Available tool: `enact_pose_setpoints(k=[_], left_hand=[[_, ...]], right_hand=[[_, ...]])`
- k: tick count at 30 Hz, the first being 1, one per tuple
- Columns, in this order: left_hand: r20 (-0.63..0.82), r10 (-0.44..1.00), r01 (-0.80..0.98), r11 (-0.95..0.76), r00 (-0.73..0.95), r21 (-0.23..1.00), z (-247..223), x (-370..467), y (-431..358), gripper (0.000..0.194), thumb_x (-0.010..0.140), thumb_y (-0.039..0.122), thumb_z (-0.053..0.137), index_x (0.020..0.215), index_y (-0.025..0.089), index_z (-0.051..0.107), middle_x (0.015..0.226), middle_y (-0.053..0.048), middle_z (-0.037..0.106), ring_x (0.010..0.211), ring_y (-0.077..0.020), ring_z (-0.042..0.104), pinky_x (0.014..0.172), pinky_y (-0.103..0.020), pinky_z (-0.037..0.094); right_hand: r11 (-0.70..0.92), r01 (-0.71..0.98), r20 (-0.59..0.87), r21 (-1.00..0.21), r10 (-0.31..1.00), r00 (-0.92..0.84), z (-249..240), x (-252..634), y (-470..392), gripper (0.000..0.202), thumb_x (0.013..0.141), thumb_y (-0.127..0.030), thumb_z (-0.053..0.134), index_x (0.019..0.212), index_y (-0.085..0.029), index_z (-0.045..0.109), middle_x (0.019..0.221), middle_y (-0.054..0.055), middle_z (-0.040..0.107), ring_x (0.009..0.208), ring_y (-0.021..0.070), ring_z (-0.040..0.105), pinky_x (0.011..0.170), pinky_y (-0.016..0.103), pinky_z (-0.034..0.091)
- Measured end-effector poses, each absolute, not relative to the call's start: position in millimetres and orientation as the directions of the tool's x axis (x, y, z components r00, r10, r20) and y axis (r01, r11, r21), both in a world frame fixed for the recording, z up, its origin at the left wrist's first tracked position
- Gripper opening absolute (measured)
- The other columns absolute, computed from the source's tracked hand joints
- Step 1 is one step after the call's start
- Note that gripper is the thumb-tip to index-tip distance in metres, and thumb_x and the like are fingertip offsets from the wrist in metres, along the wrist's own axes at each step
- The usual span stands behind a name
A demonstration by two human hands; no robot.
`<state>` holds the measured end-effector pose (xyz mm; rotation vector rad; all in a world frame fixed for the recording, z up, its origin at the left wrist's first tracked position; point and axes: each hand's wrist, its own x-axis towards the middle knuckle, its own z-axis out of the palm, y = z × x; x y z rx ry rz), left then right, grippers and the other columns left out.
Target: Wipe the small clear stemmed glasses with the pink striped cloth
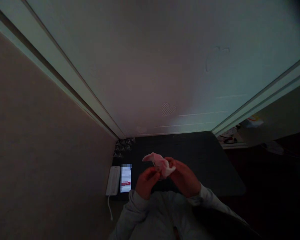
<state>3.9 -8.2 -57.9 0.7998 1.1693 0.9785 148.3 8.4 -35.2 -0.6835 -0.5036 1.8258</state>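
Observation:
A small pink and white cloth-like piece (160, 162) is held up over the dark table, in front of my body. My left hand (147, 181) pinches its lower left side. My right hand (185, 176) has its fingers closed on the right side of the piece, near its white end. One pink end sticks out freely to the upper left. The light is dim, and the fingertips are partly hidden by the piece.
On the dark table (195, 150), a lit phone (125, 180) lies left of my hands, beside a white power strip (113, 180) with a cable. Several small clear objects (123, 145) stand at the back left corner. Walls rise behind and at left.

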Motion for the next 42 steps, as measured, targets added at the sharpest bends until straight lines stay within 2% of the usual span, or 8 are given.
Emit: enact_pose_setpoints(k=[2,6,9,13,23,29,37,42], left_hand=[[-0.362,0.925,-0.176,0.377,0.114,0.909,-51.9,4.8,-8.5,0.027,0.061,0.034,0.066,0.079,0.014,0.064,0.076,-0.004,0.066,0.074,-0.0179,0.059,0.072,-0.03,0.045],[-0.359,0.915,-0.13,0.385,0.185,0.913,-44.3,6.1,-10.0,0.026,0.064,0.033,0.064,0.082,0.015,0.064,0.079,-0.004,0.067,0.075,-0.019,0.06,0.072,-0.03,0.046],[-0.359,0.913,-0.078,0.379,0.197,0.922,-42.7,6.6,-10.7,0.03,0.064,0.033,0.064,0.088,0.015,0.064,0.088,-0.006,0.067,0.083,-0.0211,0.059,0.075,-0.031,0.045],[-0.348,0.912,-0.013,0.359,0.217,0.933,-39.4,7.0,-10.5,0.032,0.064,0.034,0.064,0.089,0.013,0.065,0.088,-0.007,0.068,0.085,-0.0227,0.059,0.079,-0.032,0.044],[-0.366,0.906,-0.044,0.383,0.211,0.923,-37.1,10.3,-7.5,0.032,0.063,0.036,0.064,0.085,0.013,0.065,0.08,-0.006,0.068,0.076,-0.0203,0.059,0.072,-0.031,0.045],[-0.375,0.901,-0.13,0.407,0.218,0.904,-40.4,10.7,-8.2,0.034,0.061,0.04,0.064,0.08,0.012,0.064,0.076,-0.006,0.066,0.073,-0.0195,0.059,0.072,-0.032,0.045],[-0.405,0.889,-0.038,0.422,0.215,0.906,-38.6,10.8,-8.4,0.032,0.063,0.037,0.064,0.084,0.012,0.064,0.079,-0.007,0.067,0.077,-0.0209,0.059,0.073,-0.031,0.045],[-0.368,0.904,0.02,0.373,0.219,0.928,-41.7,9.8,-9.4,0.029,0.066,0.035,0.061,0.086,0.013,0.064,0.083,-0.006,0.067,0.081,-0.0211,0.059,0.075,-0.031,0.044]], right_hand=[[-0.322,-0.696,-0.22,-0.641,0.947,-0.235,-37.7,146.2,6.5,0.007,0.066,-0.024,0.065,0.071,-0.021,0.062,0.086,-0.001,0.059,0.072,0.0115,0.053,0.061,0.022,0.042],[-0.34,-0.625,-0.227,-0.702,0.94,-0.256,-47.0,144.3,2.3,0.038,0.06,-0.02,0.07,0.094,-0.028,0.056,0.088,-0.003,0.061,0.075,0.0121,0.055,0.063,0.022,0.042],[-0.377,-0.531,-0.228,-0.759,0.918,-0.326,-52.0,143.8,-1.8,0.048,0.06,-0.024,0.07,0.104,-0.025,0.052,0.096,0.001,0.061,0.081,0.0153,0.055,0.07,0.027,0.042],[-0.393,-0.423,-0.234,-0.816,0.895,-0.381,-50.9,143.0,-5.3,0.037,0.063,-0.031,0.067,0.097,-0.02,0.056,0.089,0.003,0.062,0.077,0.0166,0.056,0.069,0.029,0.042],[-0.374,-0.322,-0.306,-0.87,0.921,-0.242,-64.6,143.7,-6.2,0.022,0.064,-0.033,0.062,0.077,-0.016,0.063,0.068,0.002,0.062,0.059,0.0141,0.054,0.056,0.026,0.042],[-0.395,-0.298,-0.346,-0.869,0.915,-0.206,-76.9,149.6,-6.2,0.023,0.067,-0.034,0.06,0.081,-0.016,0.063,0.073,0.003,0.064,0.067,0.0168,0.056,0.064,0.029,0.044],[-0.397,-0.33,-0.326,-0.857,0.912,-0.251,-66.5,146.6,-5.5,0.028,0.057,-0.031,0.069,0.081,-0.018,0.06,0.068,-0.001,0.06,0.057,0.0112,0.05,0.053,0.023,0.04],[-0.421,-0.349,-0.359,-0.837,0.904,-0.23,-70.9,147.1,-6.7,0.024,0.059,-0.03,0.066,0.079,-0.017,0.061,0.069,0.001,0.061,0.061,0.0143,0.053,0.057,0.026,0.043]])
